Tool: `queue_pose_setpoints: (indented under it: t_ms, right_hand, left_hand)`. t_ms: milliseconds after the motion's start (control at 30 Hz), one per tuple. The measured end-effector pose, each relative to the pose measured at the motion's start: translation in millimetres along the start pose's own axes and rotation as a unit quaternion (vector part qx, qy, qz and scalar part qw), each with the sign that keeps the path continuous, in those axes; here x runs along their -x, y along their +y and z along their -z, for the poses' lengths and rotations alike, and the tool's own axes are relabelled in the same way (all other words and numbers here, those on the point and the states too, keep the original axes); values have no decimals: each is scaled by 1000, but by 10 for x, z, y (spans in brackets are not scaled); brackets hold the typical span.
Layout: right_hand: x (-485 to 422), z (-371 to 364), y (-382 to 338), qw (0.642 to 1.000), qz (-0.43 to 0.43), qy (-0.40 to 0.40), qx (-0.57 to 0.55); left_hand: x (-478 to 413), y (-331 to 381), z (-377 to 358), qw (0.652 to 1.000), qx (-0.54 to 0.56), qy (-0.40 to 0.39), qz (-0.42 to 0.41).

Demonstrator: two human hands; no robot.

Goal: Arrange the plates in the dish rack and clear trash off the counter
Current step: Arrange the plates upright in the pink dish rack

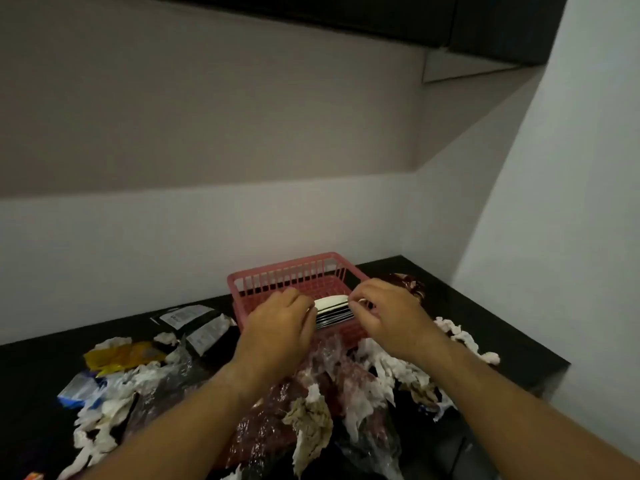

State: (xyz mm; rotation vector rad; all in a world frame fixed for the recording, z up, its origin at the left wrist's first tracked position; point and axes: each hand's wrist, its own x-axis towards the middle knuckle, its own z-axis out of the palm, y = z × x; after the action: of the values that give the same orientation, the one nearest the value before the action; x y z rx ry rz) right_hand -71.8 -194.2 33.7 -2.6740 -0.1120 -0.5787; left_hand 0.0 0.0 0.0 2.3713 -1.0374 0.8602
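Your left hand (277,323) and right hand (388,317) each curl round one end of the plates (332,310), which stand on edge in the near part of the pink rack (298,270), rims up, long axis running left to right. Your hands and the rack wall hide most of the stack, so no plate count. Trash (311,410) covers the near counter (485,327); blurry.

Pink plastic dish rack (294,271), matt; plates (332,311) – glossy white, shiny metal-looking edges; counter (485,317) smooth black; crumpled paper tissues (377,368) & clear plastic wrap (166,375).
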Motion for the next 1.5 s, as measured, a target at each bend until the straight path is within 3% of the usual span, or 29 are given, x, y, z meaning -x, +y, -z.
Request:
queue_pose_setpoints:
  t_ms: [100, 200, 533, 733, 867, 1100, 1200, 1267, 1500]
  right_hand:
    - [-99, -115, 123, 1000, -5, -10, -3]
    - [-206, -224, 326, 999, 4, -31, -5]
    - [-636, -358, 887, 991, 81, -82, -64]
    - [-816, -425, 904, 987, 77, -117, -82]
    - [-996, -429, 856, 984, 65, -142, -84]
    - [-1400, -456, 753, 982, 25, -183, 39]
    - [-1533, -472, 727, 974, 30, -192, 120]
    - [-1612, -463, 735, 973, 25, -184, 135]
    - [-1787, -448, 708, 967, 21, -205, 152]
  left_hand:
    - [-49, -3, -211, 1000, 1, -21, 13]
    - [-134, 28, -396, 995, 2, -54, 83]
    - [-322, -92, -603, 978, 33, -96, 182]
    - [-450, -131, -578, 982, 15, -127, 135]
    - [-671, -219, -556, 991, -24, -85, 105]
    - [-930, -197, -678, 964, 51, -30, 259]
    - [-601, -116, -626, 958, 164, -72, 226]
    - [-300, -110, -621, 960, 168, -122, 187]
    - [31, -370, -709, 965, 136, -147, 172]
